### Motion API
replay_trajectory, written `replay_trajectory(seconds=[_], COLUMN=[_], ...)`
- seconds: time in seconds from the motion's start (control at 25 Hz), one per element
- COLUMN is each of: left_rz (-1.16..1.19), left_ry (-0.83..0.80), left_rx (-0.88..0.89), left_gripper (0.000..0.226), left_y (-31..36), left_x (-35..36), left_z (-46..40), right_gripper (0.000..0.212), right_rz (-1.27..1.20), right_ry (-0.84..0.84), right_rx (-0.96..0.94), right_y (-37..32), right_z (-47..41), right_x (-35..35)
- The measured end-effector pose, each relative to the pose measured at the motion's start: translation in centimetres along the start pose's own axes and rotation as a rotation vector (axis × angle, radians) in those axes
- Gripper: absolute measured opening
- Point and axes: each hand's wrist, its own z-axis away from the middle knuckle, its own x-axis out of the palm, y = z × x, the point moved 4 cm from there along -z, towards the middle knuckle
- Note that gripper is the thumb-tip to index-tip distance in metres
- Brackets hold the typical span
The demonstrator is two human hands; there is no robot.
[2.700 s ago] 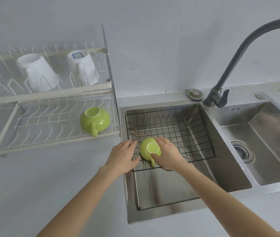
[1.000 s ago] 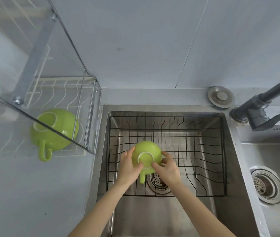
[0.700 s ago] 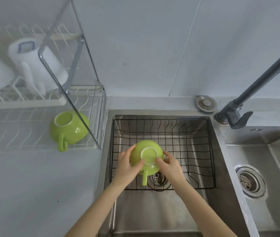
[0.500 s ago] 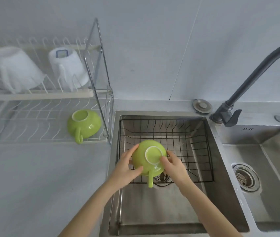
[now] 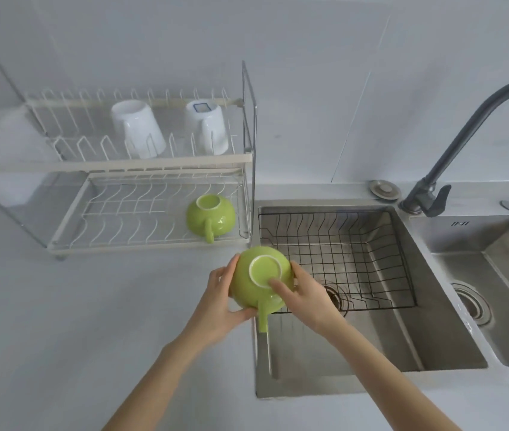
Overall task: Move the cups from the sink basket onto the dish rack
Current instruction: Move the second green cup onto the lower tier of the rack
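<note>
I hold an upside-down green cup [image 5: 254, 283] with both hands, its handle pointing toward me, above the sink's left rim. My left hand [image 5: 219, 301] cups its left side and my right hand [image 5: 304, 293] grips its right side, thumb on the base. The black wire sink basket [image 5: 371, 244] sits in the left basin with nothing in it. A second green cup [image 5: 211, 217] lies upside down on the lower tier of the white dish rack [image 5: 116, 241]. Two white cups [image 5: 138, 129] [image 5: 206, 126] stand inverted on the upper tier.
A dark faucet [image 5: 452, 144] arches over the divider between the two steel basins; the right basin [image 5: 495, 275] has a drain. A round metal cap [image 5: 384, 188] sits behind the sink. The rack's chrome upright [image 5: 249, 144] stands at its right end. Grey countertop [image 5: 76, 321] spreads left.
Both hands have lifted the green cup out of the basket and carried it left, over the sink's rim. My head has pulled back, bringing the whole rack into view.
</note>
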Motion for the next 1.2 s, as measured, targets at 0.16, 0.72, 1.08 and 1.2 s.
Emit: replay_trajectory(seconds=[0.16, 0.72, 1.08, 1.2], left_rz=[-0.026, -0.108, -0.132, -0.122], left_ry=[0.056, 0.119, 0.060, 0.035], left_rx=[-0.016, -0.044, -0.115, -0.142], left_gripper=[0.099, 0.095, 0.089, 0.085], left_y=[-2.6, -8.0, -10.6, -11.4], left_x=[-4.1, -17.2, -21.6, -21.9], left_z=[1.3, -2.1, -7.4, -8.5], right_gripper=[0.070, 0.072, 0.071, 0.073], right_rz=[0.052, 0.069, 0.146, 0.185], right_ry=[-0.018, -0.060, -0.151, -0.181], right_rx=[-0.064, -0.169, -0.088, -0.072], right_y=[-3.3, -14.7, -18.2, -18.4], right_z=[0.1, -6.3, -13.2, -14.8], right_x=[3.4, 11.3, 14.2, 14.9])
